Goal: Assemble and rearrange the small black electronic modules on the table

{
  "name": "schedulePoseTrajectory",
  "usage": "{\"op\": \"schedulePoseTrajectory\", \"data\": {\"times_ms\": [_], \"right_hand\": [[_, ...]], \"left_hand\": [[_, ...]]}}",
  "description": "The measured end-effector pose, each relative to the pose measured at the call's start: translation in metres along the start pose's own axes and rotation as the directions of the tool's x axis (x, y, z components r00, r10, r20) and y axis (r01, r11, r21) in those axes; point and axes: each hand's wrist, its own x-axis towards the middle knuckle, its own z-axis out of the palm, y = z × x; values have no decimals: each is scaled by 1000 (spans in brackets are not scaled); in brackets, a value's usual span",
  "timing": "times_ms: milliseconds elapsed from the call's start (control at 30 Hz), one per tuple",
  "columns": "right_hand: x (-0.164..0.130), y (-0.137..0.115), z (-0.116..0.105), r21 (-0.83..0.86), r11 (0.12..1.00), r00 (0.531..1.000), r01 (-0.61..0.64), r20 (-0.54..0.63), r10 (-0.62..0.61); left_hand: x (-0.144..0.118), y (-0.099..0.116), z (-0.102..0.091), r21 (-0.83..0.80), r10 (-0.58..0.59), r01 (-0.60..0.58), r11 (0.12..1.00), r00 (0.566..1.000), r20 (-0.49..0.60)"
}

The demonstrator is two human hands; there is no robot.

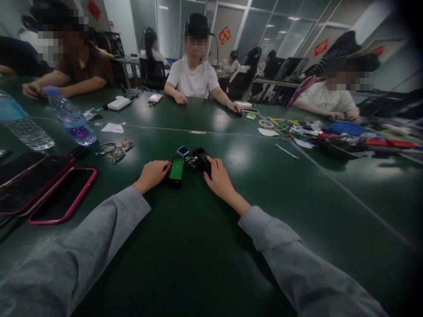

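Observation:
My left hand [152, 175] is closed at the left edge of a green circuit board [177, 169] seated in a black case, its fingertips partly hidden. My right hand [218, 177] has its fingers and thumb on the near right end of a black plastic case [200, 155]. Between these two pieces lies a small electronic module [193, 162] with tiny parts too small to make out. A small square screen [183, 151] sits just behind the green board. All of them rest on the dark green table [198, 246].
To the left are phones [62, 196], two water bottles [71, 116] and eyeglasses [121, 149]. A wrench [287, 151] lies to the right, before a heap of cables and tools [346, 136]. Across the table sits a person in a white shirt [193, 79]; others sit at both sides.

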Motion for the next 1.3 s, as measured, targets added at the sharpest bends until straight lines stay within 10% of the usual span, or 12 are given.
{"op": "schedulePoseTrajectory", "data": {"times_ms": [1300], "right_hand": [[1,4,3,20,1000,1000,10,6,-10]], "left_hand": [[0,0,-1,-26,-2,2,1000,1000,10]]}}
